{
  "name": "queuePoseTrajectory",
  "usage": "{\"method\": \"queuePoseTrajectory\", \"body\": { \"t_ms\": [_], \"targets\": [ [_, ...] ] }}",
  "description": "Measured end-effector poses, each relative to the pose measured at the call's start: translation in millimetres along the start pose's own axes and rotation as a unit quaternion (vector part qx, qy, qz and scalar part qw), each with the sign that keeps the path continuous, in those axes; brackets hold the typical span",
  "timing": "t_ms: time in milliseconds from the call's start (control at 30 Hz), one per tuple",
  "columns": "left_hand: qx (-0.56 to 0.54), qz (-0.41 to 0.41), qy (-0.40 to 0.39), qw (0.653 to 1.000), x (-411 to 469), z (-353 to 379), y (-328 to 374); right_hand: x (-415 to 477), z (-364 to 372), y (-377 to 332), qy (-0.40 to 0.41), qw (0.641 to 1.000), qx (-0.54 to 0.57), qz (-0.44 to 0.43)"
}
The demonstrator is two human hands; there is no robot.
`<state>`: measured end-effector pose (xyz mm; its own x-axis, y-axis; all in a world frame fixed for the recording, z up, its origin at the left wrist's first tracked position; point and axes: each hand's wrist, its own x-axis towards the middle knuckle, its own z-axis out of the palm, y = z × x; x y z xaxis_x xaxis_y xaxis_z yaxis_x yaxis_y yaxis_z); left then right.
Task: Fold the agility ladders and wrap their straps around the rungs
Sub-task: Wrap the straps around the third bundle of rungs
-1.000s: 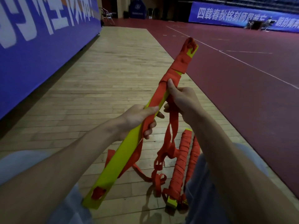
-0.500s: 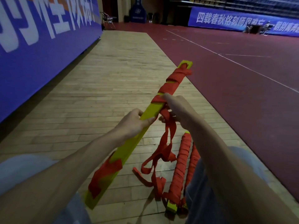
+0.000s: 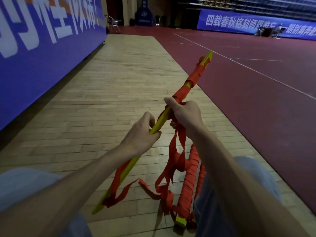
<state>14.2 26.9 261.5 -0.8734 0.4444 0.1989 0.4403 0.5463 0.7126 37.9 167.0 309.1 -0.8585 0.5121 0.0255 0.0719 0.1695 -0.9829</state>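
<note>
I hold a stack of yellow ladder rungs (image 3: 160,124) slanting from lower left to upper right. My left hand (image 3: 142,134) grips the bare yellow middle. My right hand (image 3: 184,112) grips the bundle just above, where the red strap (image 3: 193,79) is wound round the upper part. Loose red strap (image 3: 176,156) hangs from my right hand down to the floor. A red strap tail (image 3: 119,190) dangles at the lower end. A second bundle (image 3: 188,182), wrapped in red strap, lies on the floor between my knees.
I sit on a wooden floor strip (image 3: 119,79). A blue banner wall (image 3: 42,40) runs along the left. Dark red court flooring (image 3: 256,100) with white lines lies to the right. A folding chair (image 3: 112,23) stands far back.
The rung stack has turned about its long axis, now showing its thin edge. My right hand has brought the strap round it, and the wound part reaches further down.
</note>
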Motion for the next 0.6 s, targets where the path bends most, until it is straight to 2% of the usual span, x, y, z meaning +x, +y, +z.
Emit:
{"method": "queuePoseTrajectory", "body": {
  "t_ms": [67, 100, 167, 267, 333, 433, 600],
  "targets": [
    [-0.106, -0.078, -0.078, 0.988, 2, -2, 2, 1, -4, -4, 0.010, 1.000, 0.024, -0.009],
    [-0.124, -0.104, -0.115, 0.980, 3, -3, 3, 1, -6, -6, 0.013, 0.999, 0.037, -0.016],
    [-0.149, -0.111, -0.166, 0.968, 4, -8, 4, 1, -9, -9, 0.018, 0.998, 0.054, -0.031],
    [-0.266, -0.120, -0.193, 0.937, 6, -16, 1, 1, -12, -10, -0.003, 0.998, 0.057, -0.040],
    [-0.277, -0.122, -0.166, 0.938, 5, -19, 0, 2, -13, -9, -0.067, 0.997, 0.049, -0.005],
    [-0.224, -0.129, -0.095, 0.961, 8, -17, -5, -1, -13, -4, -0.149, 0.986, 0.031, 0.060],
    [-0.048, -0.090, 0.014, 0.995, 7, -14, -9, -1, -3, 4, -0.161, 0.984, -0.061, 0.040]
  ]
}}
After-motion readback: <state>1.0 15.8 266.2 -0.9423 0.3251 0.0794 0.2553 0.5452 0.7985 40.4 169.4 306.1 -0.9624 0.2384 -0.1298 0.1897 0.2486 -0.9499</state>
